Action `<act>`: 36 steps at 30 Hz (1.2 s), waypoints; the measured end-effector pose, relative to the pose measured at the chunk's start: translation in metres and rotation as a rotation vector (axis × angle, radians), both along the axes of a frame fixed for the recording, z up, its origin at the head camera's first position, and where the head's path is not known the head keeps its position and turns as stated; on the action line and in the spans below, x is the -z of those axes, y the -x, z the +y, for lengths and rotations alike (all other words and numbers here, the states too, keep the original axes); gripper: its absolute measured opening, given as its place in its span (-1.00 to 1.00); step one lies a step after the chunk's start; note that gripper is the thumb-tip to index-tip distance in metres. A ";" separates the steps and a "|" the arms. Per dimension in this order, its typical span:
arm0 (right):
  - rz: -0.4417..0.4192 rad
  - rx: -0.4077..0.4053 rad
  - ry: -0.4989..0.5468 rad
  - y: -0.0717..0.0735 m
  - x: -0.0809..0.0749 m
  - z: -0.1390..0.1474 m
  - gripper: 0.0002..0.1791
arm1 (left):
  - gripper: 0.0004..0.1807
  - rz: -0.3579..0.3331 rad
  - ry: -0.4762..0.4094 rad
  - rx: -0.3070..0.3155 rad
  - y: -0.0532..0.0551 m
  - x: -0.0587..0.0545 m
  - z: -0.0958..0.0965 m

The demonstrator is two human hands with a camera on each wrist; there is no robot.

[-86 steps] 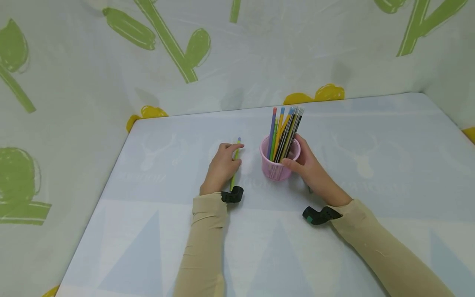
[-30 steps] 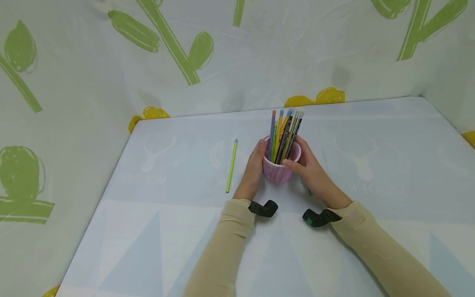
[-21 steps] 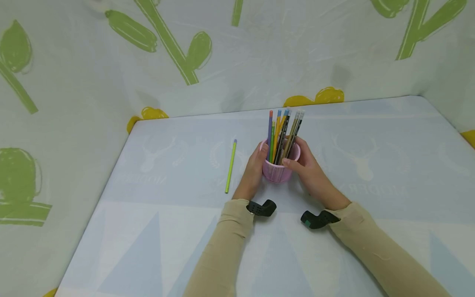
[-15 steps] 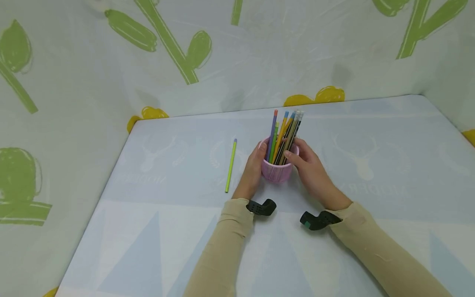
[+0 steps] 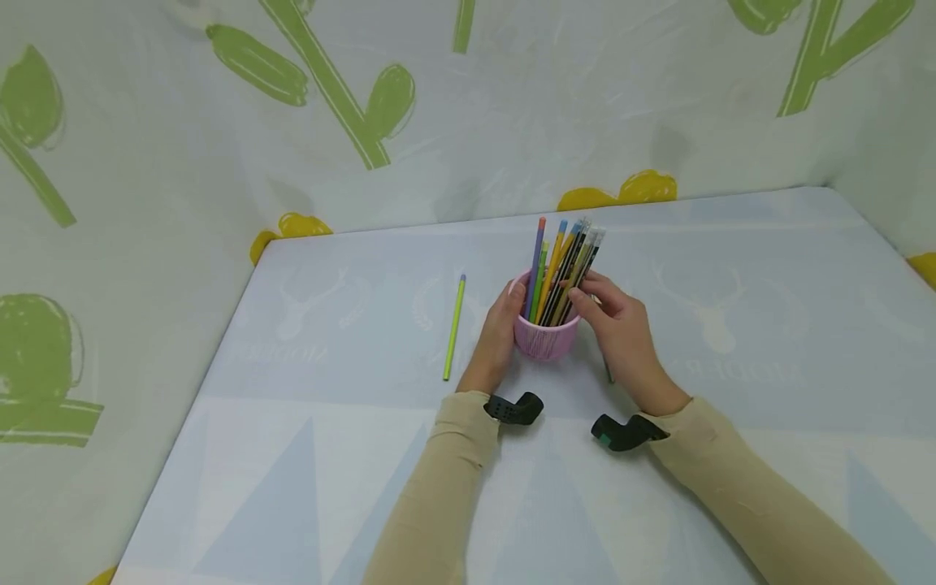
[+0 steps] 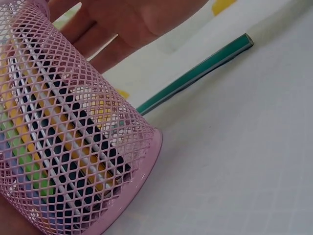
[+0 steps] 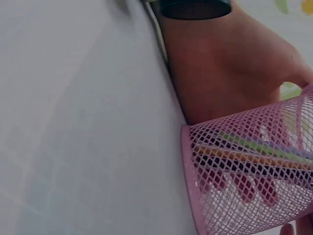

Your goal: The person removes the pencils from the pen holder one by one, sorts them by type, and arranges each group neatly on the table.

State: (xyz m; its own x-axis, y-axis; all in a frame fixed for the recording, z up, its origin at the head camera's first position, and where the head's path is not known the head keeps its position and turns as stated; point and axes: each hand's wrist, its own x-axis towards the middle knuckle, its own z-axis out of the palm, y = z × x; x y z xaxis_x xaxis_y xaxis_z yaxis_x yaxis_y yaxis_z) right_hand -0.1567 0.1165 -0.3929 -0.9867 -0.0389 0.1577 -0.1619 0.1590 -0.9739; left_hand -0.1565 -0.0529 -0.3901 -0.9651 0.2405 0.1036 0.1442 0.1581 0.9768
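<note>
Nearest, a dark-green pencil (image 6: 203, 67) on the right and a lime pencil (image 5: 455, 325) on the left lie on the surface (image 5: 278, 504). The left hand (image 5: 497, 333) still grasps the pink cup (image 5: 543, 341) between them. Just beyond, the right hand (image 5: 620, 329) has shifted from the rim to the pencils inside (image 5: 557, 264), whether pinching I cannot tell; the left seemingly steadies alone.

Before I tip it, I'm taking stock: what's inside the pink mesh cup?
Pencils, including purple, green, orange and black ones, lean in the cup. They overlap, so the exact number is hidden.
</note>
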 end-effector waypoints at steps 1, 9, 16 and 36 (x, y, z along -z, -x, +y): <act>0.022 0.018 -0.026 0.000 0.001 0.000 -0.55 | -0.38 0.001 -0.003 0.000 0.000 0.000 0.000; 0.133 0.104 -0.033 -0.003 -0.005 0.002 -0.67 | -0.37 -0.013 0.009 0.004 0.000 -0.001 0.000; 0.174 0.130 -0.037 -0.014 -0.026 -0.003 -0.70 | -0.39 -0.006 0.015 0.003 -0.001 -0.002 -0.001; 0.368 0.001 0.314 0.003 -0.008 0.021 -0.79 | -0.42 -0.019 0.018 -0.001 -0.001 -0.001 -0.001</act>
State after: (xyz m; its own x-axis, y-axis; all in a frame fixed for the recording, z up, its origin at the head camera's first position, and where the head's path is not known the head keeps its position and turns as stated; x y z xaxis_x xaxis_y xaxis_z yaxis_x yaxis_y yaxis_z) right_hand -0.1600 0.1372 -0.3852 -0.8630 0.0675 0.5006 -0.5051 -0.1331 -0.8527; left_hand -0.1559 -0.0535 -0.3894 -0.9671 0.2411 0.0812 0.1258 0.1754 0.9764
